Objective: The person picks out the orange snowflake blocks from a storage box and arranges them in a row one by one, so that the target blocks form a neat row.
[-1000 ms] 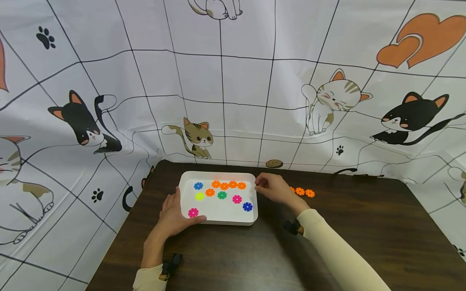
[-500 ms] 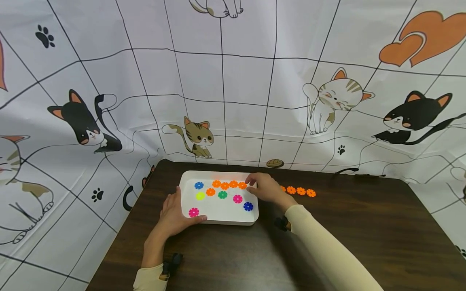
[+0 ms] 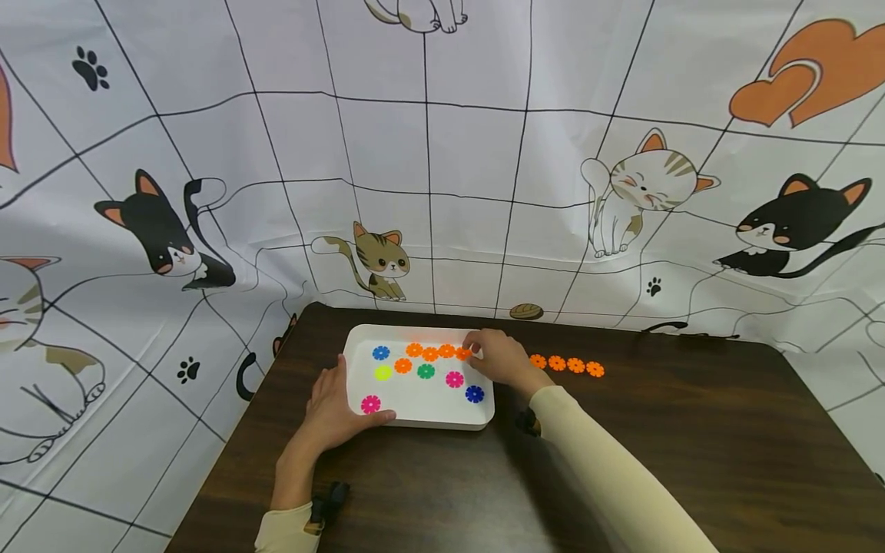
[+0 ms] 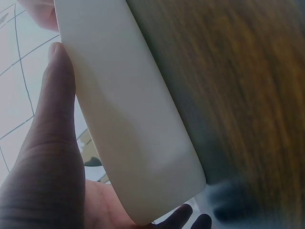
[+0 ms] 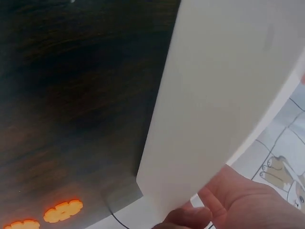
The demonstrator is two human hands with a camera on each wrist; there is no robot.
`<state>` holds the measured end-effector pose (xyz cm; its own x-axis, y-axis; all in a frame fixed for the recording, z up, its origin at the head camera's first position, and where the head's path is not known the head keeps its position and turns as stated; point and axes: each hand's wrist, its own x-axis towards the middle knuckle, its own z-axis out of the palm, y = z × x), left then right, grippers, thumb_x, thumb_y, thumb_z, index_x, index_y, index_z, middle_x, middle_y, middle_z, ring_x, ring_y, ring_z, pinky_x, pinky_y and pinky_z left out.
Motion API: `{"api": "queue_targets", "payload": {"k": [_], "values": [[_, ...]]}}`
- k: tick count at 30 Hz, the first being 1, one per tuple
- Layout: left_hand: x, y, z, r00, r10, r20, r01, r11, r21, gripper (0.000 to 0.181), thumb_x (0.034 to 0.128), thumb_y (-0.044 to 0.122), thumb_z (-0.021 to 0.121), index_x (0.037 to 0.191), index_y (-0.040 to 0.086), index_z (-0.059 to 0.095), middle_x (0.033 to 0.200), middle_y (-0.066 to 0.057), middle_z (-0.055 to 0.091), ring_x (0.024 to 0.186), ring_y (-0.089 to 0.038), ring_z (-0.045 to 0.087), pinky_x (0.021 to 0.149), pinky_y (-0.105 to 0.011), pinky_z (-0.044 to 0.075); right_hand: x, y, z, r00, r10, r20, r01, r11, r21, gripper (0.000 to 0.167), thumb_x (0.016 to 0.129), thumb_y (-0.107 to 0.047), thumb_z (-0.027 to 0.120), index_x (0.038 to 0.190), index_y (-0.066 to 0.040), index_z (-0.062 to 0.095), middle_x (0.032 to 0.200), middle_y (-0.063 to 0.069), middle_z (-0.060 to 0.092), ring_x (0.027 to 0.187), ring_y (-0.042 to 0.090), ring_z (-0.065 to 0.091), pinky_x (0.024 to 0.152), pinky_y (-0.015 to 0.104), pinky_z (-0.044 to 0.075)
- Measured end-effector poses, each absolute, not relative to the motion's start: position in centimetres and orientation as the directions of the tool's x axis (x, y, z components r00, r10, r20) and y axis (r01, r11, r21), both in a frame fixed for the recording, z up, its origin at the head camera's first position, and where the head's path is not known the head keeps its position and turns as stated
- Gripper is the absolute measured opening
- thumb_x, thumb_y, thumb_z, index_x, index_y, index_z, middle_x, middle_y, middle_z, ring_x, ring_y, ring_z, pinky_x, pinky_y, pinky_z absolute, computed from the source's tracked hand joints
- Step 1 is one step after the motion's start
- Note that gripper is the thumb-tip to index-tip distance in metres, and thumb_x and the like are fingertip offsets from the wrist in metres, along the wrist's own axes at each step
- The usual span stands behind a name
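A shallow white tray (image 3: pixel 415 415) lies on the table with notched plastic discs inside. My left hand (image 3: pixel 332 407) grips its near left corner, thumb along the front rim and fingers at the left side. Above the tray's far right corner, my right hand (image 3: pixel 501 357) pinches an orange notched disc (image 3: pixel 462 353) at the end of a row. Fingers partly cover that disc. More orange discs (image 3: pixel 430 354) continue the row leftward. Blue (image 3: pixel 381 352), yellow (image 3: pixel 383 372), green (image 3: pixel 425 371), pink (image 3: pixel 454 379) and dark blue discs (image 3: pixel 474 394) lie around them.
Several orange discs (image 3: pixel 575 365) form a line on the dark wooden table (image 3: pixel 664 430), right of the tray. A white cat-print cloth (image 3: pixel 470 153) hangs behind the table and at its sides.
My right hand has moved left from the tray's right rim to the orange disc inside, uncovering more of the line of discs on the table. The left hand stays on the tray.
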<state>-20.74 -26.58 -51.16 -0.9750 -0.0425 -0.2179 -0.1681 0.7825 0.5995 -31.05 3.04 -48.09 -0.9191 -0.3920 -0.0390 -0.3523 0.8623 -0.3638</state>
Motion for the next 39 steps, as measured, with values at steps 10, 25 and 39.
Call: {"api": "queue_targets", "payload": {"k": [10,25,39], "values": [[-20.7,-26.4,-51.2,-0.976,-0.043,-0.213,-0.165,0.784,0.598,0.146,0.0668,0.070,0.081,0.163,0.008,-0.010,0.170,-0.022,0.006,0.156,-0.049,-0.001,0.120,-0.079,0.010,-31.4,2.6,-48.6,-0.917,-0.398,-0.018,-0.384,0.896,-0.224,0.029,0.094,-0.023,0.073,0.123,-0.019,0.071,0.110,0.004,0.073,0.093,0.022,0.067,0.078,0.040,0.061],[-20.7,-26.6,-51.4,-0.978,-0.042,-0.205,-0.160,0.783,0.601,0.147,0.0667,0.071,0.081,0.163,0.008,-0.010,0.171,-0.022,0.005,0.157,-0.049,-0.002,0.120,-0.079,0.009,-31.8,1.6,-49.1,-0.900,-0.428,-0.078,-0.427,0.904,-0.035,0.032,0.100,-0.028,0.065,0.132,-0.026,0.069,0.128,0.007,0.071,0.081,0.024,0.065,0.078,0.043,0.062],[-20.7,-26.7,-51.3,-0.977,-0.045,-0.209,-0.164,0.784,0.599,0.146,0.0671,0.071,0.080,0.163,0.009,-0.011,0.171,-0.022,0.005,0.157,-0.049,-0.001,0.120,-0.079,0.009,-31.8,1.5,-49.8,-0.911,-0.409,-0.043,-0.408,0.912,-0.041,0.024,0.094,-0.031,0.074,0.115,-0.020,0.070,0.117,0.007,0.070,0.074,0.022,0.058,0.072,0.039,0.061]]}}
